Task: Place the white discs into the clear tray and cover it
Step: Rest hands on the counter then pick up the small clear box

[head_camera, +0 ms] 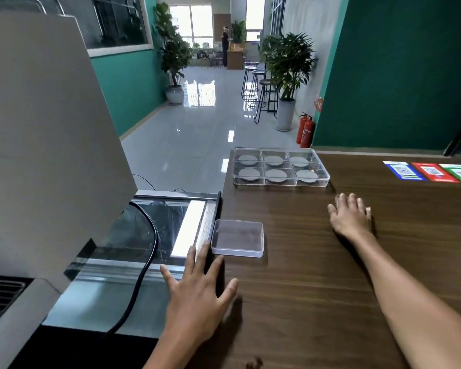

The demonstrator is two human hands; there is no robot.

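A clear tray (326,178) with several compartments stands at the far left corner of the dark wooden table (317,275); a white disc (249,173) lies in each compartment. A clear lid (237,238) lies flat near the table's left edge, apart from the tray. My left hand (197,294) hovers open, fingers spread, just in front of the lid's near left corner and touches nothing I can make out. My right hand (353,215) rests palm down on the table, fingers apart, to the right between tray and lid.
A large grey machine (43,145) with a black cable (147,262) and a glass panel stands left of the table. Coloured QR-code cards (434,172) lie at the table's far right. Beyond the table's far edge is a shiny floor with plants, stools and fire extinguishers.
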